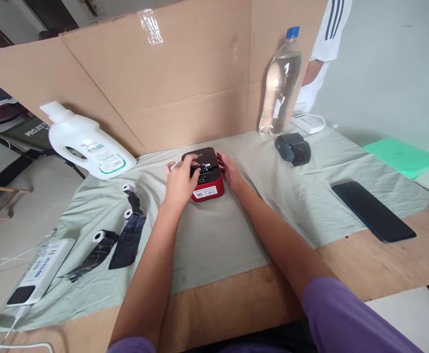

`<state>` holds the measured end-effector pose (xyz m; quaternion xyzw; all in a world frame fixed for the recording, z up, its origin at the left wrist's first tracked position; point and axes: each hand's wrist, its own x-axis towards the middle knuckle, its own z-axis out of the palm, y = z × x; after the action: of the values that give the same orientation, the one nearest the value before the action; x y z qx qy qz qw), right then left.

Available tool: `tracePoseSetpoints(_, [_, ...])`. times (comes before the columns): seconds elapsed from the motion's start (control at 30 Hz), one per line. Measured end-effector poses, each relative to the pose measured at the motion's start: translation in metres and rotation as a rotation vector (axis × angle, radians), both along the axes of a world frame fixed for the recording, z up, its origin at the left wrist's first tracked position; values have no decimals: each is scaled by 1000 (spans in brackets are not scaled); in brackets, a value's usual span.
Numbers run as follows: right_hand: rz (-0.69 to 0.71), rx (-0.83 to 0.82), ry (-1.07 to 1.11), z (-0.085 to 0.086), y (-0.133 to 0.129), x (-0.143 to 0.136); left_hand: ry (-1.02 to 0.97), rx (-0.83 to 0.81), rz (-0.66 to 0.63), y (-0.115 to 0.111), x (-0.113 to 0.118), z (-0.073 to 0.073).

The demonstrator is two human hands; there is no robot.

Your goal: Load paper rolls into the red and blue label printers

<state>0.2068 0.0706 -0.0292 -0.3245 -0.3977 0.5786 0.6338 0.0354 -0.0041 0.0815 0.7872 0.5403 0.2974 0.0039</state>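
A small red and black box-shaped device (pixel 207 190) sits on the grey-green cloth, a white label on its front. My left hand (pixel 182 177) rests over the left part of its black top, fingers bent above a small dark strip with white print (pixel 205 168). Whether the fingers pinch that strip is hard to make out. Beside the device's right side is my right hand (pixel 229 171), fingers apart and holding nothing.
Left: white jug (pixel 87 142), black-coated paper rolls (pixel 128 240), power strip (pixel 43 269). Right: water bottle (pixel 281 88), dark device (pixel 293 148), white device (pixel 309 123), phone (pixel 373 211), green object (pixel 401 156). Cardboard (pixel 185 78) stands behind; a person in a white sleeve (pixel 334 29) is beyond.
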Motion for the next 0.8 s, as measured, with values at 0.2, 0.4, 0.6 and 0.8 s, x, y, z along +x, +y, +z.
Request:
tracePoseSetpoints(0.2, [36,19,-20,6,-4,2,13,-32,-36,0,1,4])
tracePoseSetpoints(0.4, [50,47,14,10,-7,-1,3,-43,-39,-8,1,-1])
tracePoseSetpoints(0.6, [36,51,-2,13,-10,-2,-101,-27,-45,-10,1,-4])
tracePoseSetpoints(0.8, [75,59,-34,14,-10,1,-403,-97,-56,2,-13,-10])
